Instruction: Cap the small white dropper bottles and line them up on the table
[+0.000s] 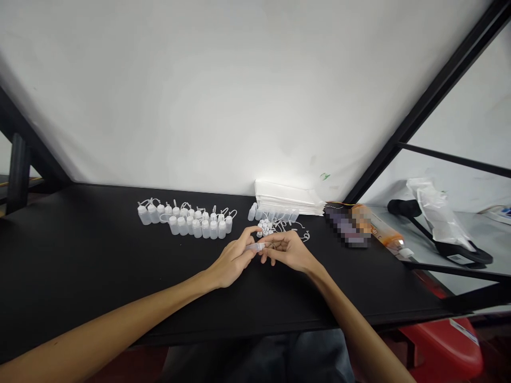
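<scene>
Near the middle of the black table, my left hand (235,259) holds a small translucent bottle (254,247) lying nearly sideways, its top toward the right. My right hand (290,251) has its fingers pinched at the bottle's top end, around a thin pale part too small to make out fully. Just beyond my hands lies a pile of white caps (265,227) with thin curled straps. Several capped bottles (197,227) stand in rows to the left. A few more bottles (275,214) are behind the caps.
A stack of white sheets (289,197) lies against the pale wall. To its right are a blurred dark object (346,229) and an orange-and-clear packet (379,229). A black frame (423,101) rises at the right, and a red stool (447,348) is below the table (99,255).
</scene>
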Demonstrator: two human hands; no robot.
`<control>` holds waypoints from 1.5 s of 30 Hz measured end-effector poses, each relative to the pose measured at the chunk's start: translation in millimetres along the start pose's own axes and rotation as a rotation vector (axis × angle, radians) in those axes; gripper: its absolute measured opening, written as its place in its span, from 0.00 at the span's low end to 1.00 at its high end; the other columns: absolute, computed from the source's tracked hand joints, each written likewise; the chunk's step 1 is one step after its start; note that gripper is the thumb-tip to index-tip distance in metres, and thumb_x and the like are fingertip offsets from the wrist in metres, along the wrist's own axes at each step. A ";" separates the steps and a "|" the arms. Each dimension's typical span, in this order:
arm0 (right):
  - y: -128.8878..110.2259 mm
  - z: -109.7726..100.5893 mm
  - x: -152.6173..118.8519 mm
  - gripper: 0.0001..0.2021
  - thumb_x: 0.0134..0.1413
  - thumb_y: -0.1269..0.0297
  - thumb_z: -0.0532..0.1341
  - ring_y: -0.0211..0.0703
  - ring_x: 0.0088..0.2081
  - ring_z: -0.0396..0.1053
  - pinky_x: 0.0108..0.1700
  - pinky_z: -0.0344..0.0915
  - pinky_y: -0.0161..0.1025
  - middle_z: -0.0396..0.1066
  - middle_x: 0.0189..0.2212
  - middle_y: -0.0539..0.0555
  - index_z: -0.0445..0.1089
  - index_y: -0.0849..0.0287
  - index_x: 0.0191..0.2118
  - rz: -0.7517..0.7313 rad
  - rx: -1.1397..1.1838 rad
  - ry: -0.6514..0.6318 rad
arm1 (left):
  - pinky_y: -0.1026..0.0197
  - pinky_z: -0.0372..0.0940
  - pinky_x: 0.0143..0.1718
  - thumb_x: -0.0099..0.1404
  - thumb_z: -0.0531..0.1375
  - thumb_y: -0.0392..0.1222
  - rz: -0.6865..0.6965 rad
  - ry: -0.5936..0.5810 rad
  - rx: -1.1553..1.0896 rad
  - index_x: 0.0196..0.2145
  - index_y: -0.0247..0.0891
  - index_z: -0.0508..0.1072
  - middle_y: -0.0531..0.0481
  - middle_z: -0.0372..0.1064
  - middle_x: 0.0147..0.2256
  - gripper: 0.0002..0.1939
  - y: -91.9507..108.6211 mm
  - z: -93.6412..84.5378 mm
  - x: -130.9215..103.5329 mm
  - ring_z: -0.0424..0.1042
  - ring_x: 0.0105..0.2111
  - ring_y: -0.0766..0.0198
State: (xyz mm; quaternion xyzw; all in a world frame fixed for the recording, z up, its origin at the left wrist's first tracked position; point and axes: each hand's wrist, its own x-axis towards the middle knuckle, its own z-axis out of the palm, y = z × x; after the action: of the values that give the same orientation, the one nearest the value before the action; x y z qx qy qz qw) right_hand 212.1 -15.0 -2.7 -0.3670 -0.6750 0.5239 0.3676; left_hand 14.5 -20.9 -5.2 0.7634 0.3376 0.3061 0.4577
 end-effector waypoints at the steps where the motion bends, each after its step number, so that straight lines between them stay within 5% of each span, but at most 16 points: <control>1: 0.6 -0.6 0.2 0.14 0.50 0.61 0.67 0.41 0.26 0.73 0.24 0.68 0.33 0.74 0.23 0.55 0.77 0.66 0.39 -0.005 -0.004 0.007 | 0.62 0.57 0.31 0.71 0.45 0.43 0.004 0.006 0.005 0.60 0.39 0.53 0.58 0.58 0.25 0.21 -0.8 0.2 0.1 0.60 0.25 0.66; 7: 2.9 -6.8 1.3 0.15 0.48 0.59 0.68 0.41 0.27 0.74 0.23 0.66 0.32 0.75 0.27 0.56 0.77 0.65 0.39 -0.029 -0.025 0.080 | 0.62 0.61 0.33 0.72 0.46 0.45 0.028 0.098 0.058 0.59 0.42 0.54 0.54 0.63 0.32 0.20 -7.0 3.0 1.1 0.64 0.26 0.67; 13: -0.3 -8.2 0.1 0.14 0.50 0.60 0.67 0.40 0.27 0.74 0.22 0.65 0.31 0.75 0.28 0.56 0.77 0.64 0.40 -0.028 -0.045 0.079 | 0.62 0.63 0.32 0.72 0.46 0.46 0.067 0.131 0.093 0.55 0.39 0.60 0.57 0.64 0.24 0.17 -9.9 4.8 1.1 0.66 0.25 0.65; 25: 1.5 -5.7 -0.6 0.13 0.51 0.60 0.67 0.43 0.27 0.75 0.22 0.66 0.33 0.75 0.26 0.56 0.77 0.65 0.39 -0.057 0.003 0.080 | 0.65 0.64 0.28 0.73 0.49 0.41 0.166 0.144 0.122 0.48 0.37 0.66 0.54 0.68 0.27 0.11 -16.5 7.3 2.1 0.69 0.25 0.67; 37: -3.9 -4.8 -2.0 0.10 0.53 0.64 0.66 0.44 0.30 0.76 0.26 0.72 0.36 0.76 0.28 0.57 0.75 0.65 0.39 -0.120 0.192 0.021 | 0.66 0.69 0.29 0.70 0.48 0.27 0.699 0.285 0.558 0.52 0.35 0.66 0.43 0.67 0.41 0.17 -16.9 1.9 2.0 0.69 0.31 0.69; 45: -2.2 -8.2 -3.0 0.08 0.53 0.66 0.67 0.43 0.31 0.75 0.29 0.74 0.38 0.75 0.29 0.55 0.75 0.64 0.38 -0.109 0.253 -0.032 | 0.67 0.70 0.25 0.66 0.47 0.23 0.874 0.326 0.700 0.54 0.33 0.66 0.39 0.69 0.43 0.21 -15.2 -4.9 2.7 0.71 0.31 0.67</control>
State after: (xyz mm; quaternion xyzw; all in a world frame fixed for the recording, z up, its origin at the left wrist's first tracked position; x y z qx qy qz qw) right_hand 220.5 -14.4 0.6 -0.2723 -0.6283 0.5897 0.4282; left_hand 8.8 -10.9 -16.7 0.8807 0.1383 0.4505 -0.0485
